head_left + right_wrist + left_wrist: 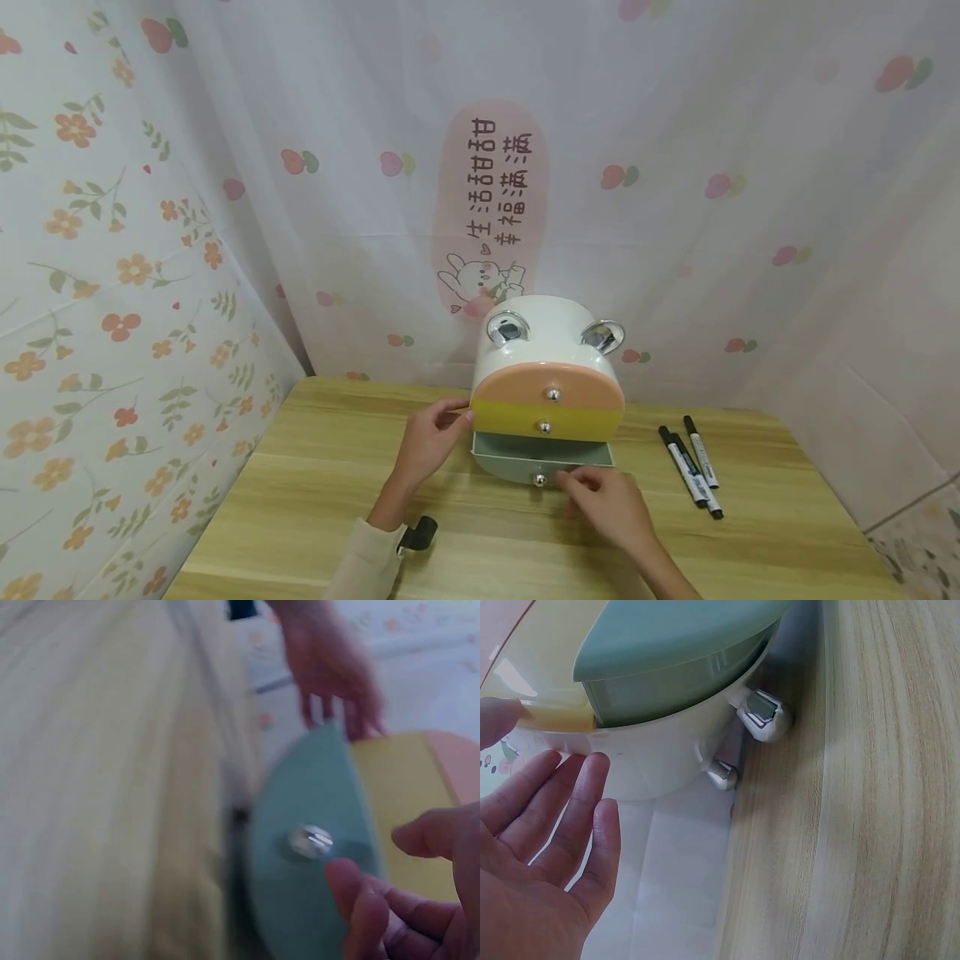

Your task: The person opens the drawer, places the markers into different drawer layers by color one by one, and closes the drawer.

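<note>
A small rounded drawer box [540, 333] with a white shell stands at the table's back. Its front has an orange top drawer [517, 382], a yellow middle drawer [502, 417] and a green bottom drawer [502, 469], each with a silver knob. The green drawer is pulled partway out; the inside that shows holds nothing. My left hand [429, 442] touches the box's left side, thumb at the yellow drawer's edge and fingers fairly straight along the shell. Beside the green drawer's knob [310, 841], my right hand [609, 504] has a fingertip at the drawer front, its thumb apart.
Several black-and-white marker pens [690, 468] lie on the wooden table [300, 500] right of the box. A patterned curtain [360, 250] hangs close behind, and a flowered one [135, 333] on the left. Two silver ear-like pieces [508, 330] stick out from the box's top.
</note>
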`<action>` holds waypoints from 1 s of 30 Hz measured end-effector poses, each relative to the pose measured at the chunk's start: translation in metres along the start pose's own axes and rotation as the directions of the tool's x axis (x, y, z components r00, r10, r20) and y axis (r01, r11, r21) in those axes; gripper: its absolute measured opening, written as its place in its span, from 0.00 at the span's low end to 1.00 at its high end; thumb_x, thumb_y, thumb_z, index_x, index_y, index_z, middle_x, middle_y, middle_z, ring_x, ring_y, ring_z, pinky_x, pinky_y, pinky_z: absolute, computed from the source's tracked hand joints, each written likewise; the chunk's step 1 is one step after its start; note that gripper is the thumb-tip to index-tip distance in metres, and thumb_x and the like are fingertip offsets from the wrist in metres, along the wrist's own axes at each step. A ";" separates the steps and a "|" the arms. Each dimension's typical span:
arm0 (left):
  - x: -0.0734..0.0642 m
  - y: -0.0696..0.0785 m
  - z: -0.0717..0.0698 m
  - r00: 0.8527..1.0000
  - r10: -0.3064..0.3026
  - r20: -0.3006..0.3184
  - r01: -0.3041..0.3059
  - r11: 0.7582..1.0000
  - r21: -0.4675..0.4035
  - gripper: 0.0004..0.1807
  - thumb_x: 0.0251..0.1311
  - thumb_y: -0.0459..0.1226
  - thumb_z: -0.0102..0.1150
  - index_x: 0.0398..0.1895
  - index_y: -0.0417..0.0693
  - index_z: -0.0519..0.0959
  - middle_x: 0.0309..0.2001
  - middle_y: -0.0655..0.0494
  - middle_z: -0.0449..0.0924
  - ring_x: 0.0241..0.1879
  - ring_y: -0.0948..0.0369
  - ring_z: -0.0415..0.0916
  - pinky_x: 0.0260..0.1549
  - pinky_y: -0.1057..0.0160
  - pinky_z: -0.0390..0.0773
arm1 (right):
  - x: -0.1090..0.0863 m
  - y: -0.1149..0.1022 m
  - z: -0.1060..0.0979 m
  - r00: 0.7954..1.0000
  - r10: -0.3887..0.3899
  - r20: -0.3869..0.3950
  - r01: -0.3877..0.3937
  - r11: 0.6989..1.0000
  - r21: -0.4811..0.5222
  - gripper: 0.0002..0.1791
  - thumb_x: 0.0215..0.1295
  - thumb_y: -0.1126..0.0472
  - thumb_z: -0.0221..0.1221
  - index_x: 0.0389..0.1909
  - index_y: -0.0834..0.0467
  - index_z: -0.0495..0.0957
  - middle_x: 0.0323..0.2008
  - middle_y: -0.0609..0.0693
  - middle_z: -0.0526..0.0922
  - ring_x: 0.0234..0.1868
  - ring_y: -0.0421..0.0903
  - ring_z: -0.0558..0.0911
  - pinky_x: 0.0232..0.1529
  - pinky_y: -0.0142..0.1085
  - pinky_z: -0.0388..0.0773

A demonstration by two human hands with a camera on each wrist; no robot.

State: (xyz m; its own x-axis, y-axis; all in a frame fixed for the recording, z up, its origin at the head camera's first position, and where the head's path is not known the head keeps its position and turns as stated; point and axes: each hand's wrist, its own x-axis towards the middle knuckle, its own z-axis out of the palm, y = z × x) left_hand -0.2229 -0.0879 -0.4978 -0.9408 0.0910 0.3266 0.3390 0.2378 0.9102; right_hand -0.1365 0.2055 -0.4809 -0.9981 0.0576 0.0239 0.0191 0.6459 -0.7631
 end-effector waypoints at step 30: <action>0.000 0.002 -0.001 1.000 -0.011 -0.003 0.011 1.000 0.010 0.14 0.75 0.41 0.72 0.58 0.46 0.90 0.51 0.52 0.92 0.47 0.54 0.91 0.47 0.60 0.88 | 0.036 0.033 -0.050 0.998 0.016 -0.066 -0.023 0.995 -0.099 0.16 0.65 0.60 0.71 0.51 0.63 0.93 0.35 0.47 0.91 0.35 0.43 0.84 0.33 0.38 0.78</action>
State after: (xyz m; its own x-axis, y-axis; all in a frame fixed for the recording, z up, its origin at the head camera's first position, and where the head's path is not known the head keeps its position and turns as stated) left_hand -0.2223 -0.0883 -0.4960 -0.9445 0.0857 0.3173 0.3286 0.2488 0.9111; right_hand -0.1685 0.2668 -0.4727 -0.9915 0.1181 0.0539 0.0476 0.7170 -0.6955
